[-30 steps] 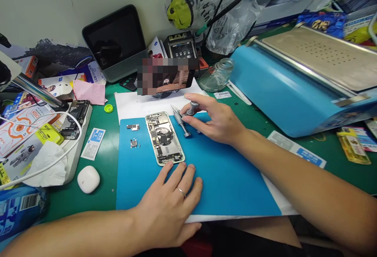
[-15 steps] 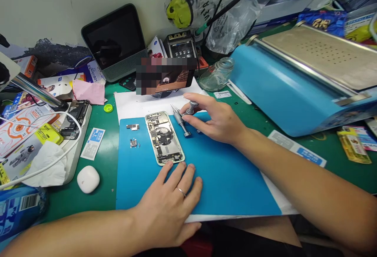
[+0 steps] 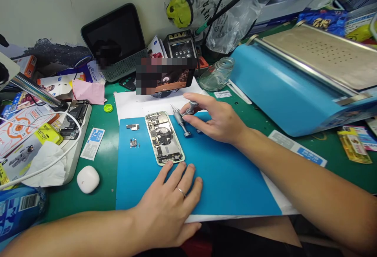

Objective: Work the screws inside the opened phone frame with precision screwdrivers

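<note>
An opened phone [image 3: 165,137] lies on the blue mat [image 3: 229,182] with its inner parts bare. My left hand [image 3: 173,196] rests flat on the mat, fingers spread, fingertips at the phone's lower edge. My right hand [image 3: 216,117] pinches a grey screwdriver [image 3: 192,107] between thumb and fingers, to the right of the phone; its lower end is hidden. Under that hand lies another grey screwdriver [image 3: 180,123], its tip pointing away from me. Left of the phone sit a small board piece [image 3: 133,127] and a small metal part [image 3: 133,143] with tiny bits beside it.
A propped phone [image 3: 176,78] with a lit screen stands behind the mat, near a glass jar [image 3: 216,76]. At right is a large blue machine [image 3: 282,92]. A white rounded case [image 3: 88,179], boxes and a second opened phone [image 3: 75,119] occupy the left side.
</note>
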A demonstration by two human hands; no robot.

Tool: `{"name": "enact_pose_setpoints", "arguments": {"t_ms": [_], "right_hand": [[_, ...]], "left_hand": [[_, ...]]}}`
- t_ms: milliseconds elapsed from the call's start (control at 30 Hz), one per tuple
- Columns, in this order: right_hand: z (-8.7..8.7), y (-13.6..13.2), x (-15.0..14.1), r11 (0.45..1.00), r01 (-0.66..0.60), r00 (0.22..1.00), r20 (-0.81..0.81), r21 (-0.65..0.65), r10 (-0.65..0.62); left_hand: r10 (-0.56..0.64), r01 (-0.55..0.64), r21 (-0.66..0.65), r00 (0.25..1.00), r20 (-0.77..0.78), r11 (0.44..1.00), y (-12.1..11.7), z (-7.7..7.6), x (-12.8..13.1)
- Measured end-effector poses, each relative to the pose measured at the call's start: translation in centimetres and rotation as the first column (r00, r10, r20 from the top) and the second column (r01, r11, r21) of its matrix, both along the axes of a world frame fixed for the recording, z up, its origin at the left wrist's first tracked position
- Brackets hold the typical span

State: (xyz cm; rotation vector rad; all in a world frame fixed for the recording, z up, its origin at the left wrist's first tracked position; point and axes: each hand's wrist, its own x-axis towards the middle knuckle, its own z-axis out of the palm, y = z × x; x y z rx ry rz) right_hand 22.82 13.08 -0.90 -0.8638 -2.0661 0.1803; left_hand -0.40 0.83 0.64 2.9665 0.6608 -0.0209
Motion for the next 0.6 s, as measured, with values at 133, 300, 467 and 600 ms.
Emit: {"name": "enact_pose_setpoints", "arguments": {"t_ms": [133, 300, 467, 600], "right_hand": [[0.02, -0.04, 0.05, 1.000, -0.002, 1.000, -0.002, -0.004, 0.002], [-0.05, -0.05, 0.11, 1.000, 0.000, 1.000, -0.008, -0.016, 0.000], [-0.20, -0.02, 0.16, 1.000, 0.001, 1.000, -0.008, -0.021, -0.002], [-0.45, 0.03, 0.20, 0.999, 0.003, 1.000, -0.027, -0.043, -0.004]], "left_hand": [[-0.005, 0.005, 0.003, 1.000, 0.001, 1.000, 0.05, 0.04, 0.02], [-0.005, 0.005, -0.001, 1.000, -0.002, 1.000, 0.05, 0.11, 0.04], [-0.003, 0.003, -0.005, 1.000, 0.000, 1.000, 0.00, 0.07, 0.05], [-0.003, 0.003, -0.001, 1.000, 0.001, 1.000, -0.03, 0.03, 0.02]]}}
